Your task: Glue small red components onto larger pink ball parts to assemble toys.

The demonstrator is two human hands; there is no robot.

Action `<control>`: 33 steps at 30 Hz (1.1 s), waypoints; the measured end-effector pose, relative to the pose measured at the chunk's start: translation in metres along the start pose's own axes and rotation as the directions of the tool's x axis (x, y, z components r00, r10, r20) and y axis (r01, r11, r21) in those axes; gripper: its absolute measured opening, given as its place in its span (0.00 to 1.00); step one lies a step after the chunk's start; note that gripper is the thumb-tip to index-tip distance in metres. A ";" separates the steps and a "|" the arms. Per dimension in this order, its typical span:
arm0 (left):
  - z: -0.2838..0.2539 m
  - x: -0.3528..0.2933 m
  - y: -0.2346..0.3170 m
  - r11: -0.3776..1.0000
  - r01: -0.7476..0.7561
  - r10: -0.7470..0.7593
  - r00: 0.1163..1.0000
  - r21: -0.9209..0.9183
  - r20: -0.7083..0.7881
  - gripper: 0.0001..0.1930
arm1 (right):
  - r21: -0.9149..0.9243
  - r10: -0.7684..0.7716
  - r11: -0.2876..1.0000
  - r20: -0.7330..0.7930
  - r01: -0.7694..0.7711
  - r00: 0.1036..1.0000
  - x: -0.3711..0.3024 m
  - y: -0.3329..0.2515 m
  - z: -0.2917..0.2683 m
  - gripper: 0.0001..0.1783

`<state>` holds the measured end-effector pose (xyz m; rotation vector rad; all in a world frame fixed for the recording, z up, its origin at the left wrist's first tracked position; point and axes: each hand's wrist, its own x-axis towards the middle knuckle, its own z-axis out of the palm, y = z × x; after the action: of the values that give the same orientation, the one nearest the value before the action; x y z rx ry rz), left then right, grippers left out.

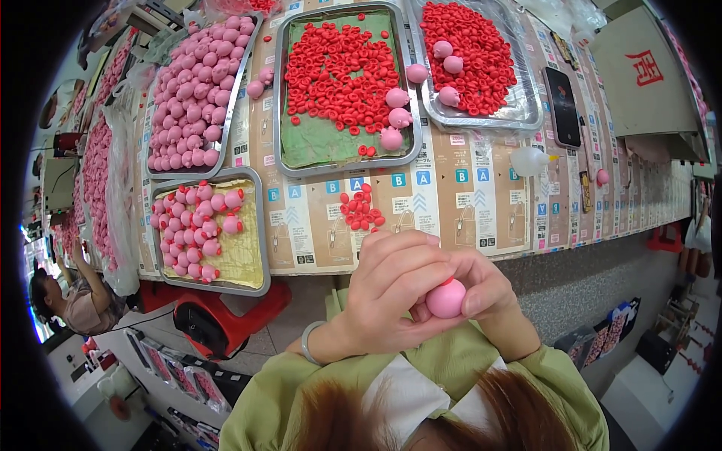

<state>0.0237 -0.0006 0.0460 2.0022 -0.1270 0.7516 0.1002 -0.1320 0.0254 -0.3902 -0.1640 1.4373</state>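
Just over my lap, both hands are closed around a smooth pink ball (445, 300) with a bit of red at its top. My left hand (398, 289) curls over it from the left, fingers bent and overlapping the other hand. On the right side, my right hand (489, 289) grips the ball with the thumb against it. Beyond my hands, a small heap of red oval pieces (361, 208) lies on the table. At the left, a small tray (259, 233) lined with yellow holds pink balls with red pieces attached.
A green-lined tray (281, 98) and a plastic-covered tray (530, 113) hold red ring-like pieces and a few pink balls. Another tray (229, 124) is heaped with pink balls. At right are a white squeeze bottle (529, 161), a phone (562, 107) and a box (639, 83). A person (83, 293) works far left.
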 end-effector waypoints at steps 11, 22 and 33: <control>-0.009 0.001 -0.031 0.872 0.444 -0.441 0.895 0.206 -0.062 0.18 | -0.754 -0.344 0.653 -0.381 -0.072 0.858 0.002 -0.022 -0.037 0.17; 0.010 -0.024 -0.098 0.601 0.411 -0.528 0.848 0.686 -0.045 0.06 | -0.882 -0.766 -0.274 -0.041 -0.384 0.641 0.010 -0.015 -0.062 0.19; 0.003 -0.008 -0.076 0.446 0.695 -0.832 0.555 -0.564 0.027 0.07 | -0.917 -0.997 0.031 -0.054 -0.397 0.048 -0.033 -0.062 -0.120 0.32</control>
<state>0.0480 0.0362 -0.0170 1.1860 0.6688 0.2872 0.1944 -0.1896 -0.0594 -2.1114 -0.1305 -0.3514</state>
